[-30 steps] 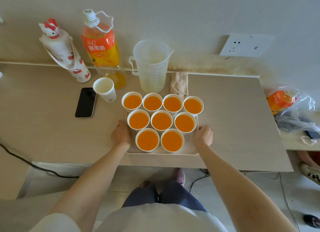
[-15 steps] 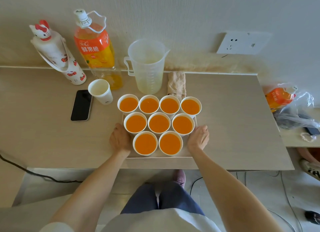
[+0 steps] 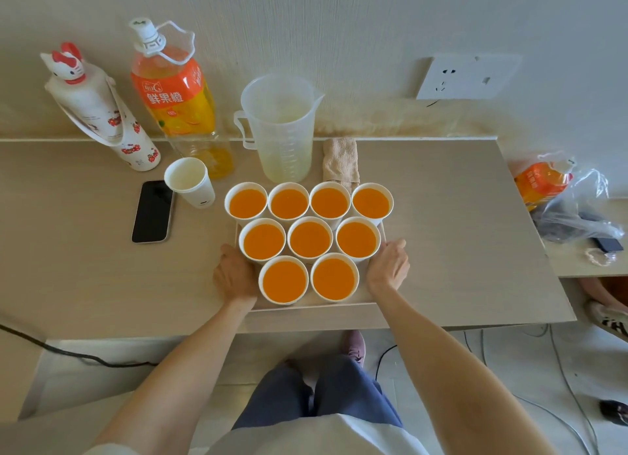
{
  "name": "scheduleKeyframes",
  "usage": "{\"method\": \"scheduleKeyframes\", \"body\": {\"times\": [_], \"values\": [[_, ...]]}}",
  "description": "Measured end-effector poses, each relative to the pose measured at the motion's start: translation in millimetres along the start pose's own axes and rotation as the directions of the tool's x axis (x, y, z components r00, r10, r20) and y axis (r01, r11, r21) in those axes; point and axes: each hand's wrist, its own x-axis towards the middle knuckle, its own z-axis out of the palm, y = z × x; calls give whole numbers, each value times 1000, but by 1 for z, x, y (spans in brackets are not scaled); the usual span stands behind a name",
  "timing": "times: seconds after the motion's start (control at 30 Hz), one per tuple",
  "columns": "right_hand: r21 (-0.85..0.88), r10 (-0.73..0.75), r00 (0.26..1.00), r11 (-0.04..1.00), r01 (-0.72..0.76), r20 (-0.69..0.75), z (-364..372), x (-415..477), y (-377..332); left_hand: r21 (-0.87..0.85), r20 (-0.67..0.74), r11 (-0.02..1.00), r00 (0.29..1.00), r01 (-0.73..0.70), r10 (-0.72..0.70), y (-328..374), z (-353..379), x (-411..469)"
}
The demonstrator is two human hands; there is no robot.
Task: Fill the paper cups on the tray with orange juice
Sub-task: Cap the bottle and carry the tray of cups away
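Observation:
Several white paper cups (image 3: 310, 239) full of orange juice stand packed together on a pale tray (image 3: 365, 300) at the table's front edge. My left hand (image 3: 234, 276) grips the tray's left side, fingers curled under the rim. My right hand (image 3: 389, 267) grips the tray's right side the same way. A large orange juice bottle (image 3: 175, 97), nearly drained, stands at the back left. Beside it stands a clear measuring jug (image 3: 280, 128) with only a pale film inside.
One paper cup (image 3: 189, 181) with no juice in it stands left of the tray, next to a black phone (image 3: 153, 211). A cat-topped white bottle (image 3: 98, 111) is at far left. A folded cloth (image 3: 341, 160) lies behind the cups. A bagged bottle (image 3: 543, 182) lies on the side table at right.
The view has shifted a little, and the tray with both hands on it sits slightly nearer the table's front edge. Both hands keep their hold on the tray's sides.

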Motion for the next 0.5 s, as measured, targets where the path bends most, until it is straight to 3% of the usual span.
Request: {"method": "scheduleKeyframes", "body": {"times": [0.5], "values": [[40,2,1000,999,-2,1,-20,10,21,-61,43,998,999,16,-13,19,2,-21]]}}
